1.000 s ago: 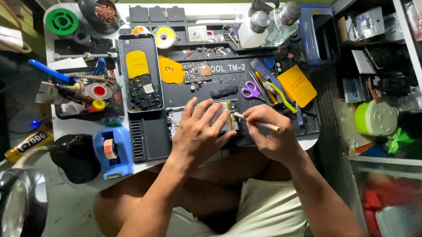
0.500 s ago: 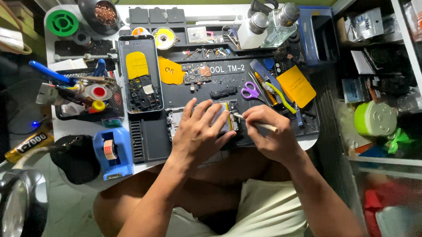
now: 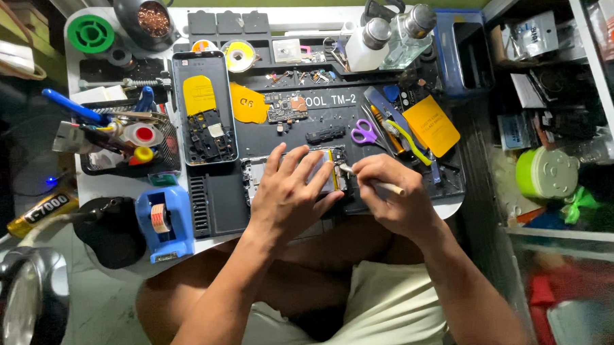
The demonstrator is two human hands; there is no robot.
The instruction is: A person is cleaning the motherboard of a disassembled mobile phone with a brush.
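An opened phone (image 3: 324, 166) lies on the dark work mat (image 3: 278, 136) at the table's front edge. My left hand (image 3: 291, 193) rests flat on it, fingers spread, covering most of its body. My right hand (image 3: 389, 197) is closed on a thin pale tool (image 3: 374, 182) whose tip touches the phone's right side. A second opened phone (image 3: 204, 108) with a yellow patch lies further left on the mat. A small circuit board (image 3: 286, 108) sits in the mat's middle.
Purple scissors (image 3: 365, 131), tweezers and a yellow card (image 3: 431, 124) lie right of the phone. A blue tape dispenser (image 3: 162, 222) stands at front left, a tool caddy (image 3: 125, 134) behind it. Bottles (image 3: 391, 37) stand at the back. Shelves (image 3: 556, 102) fill the right side.
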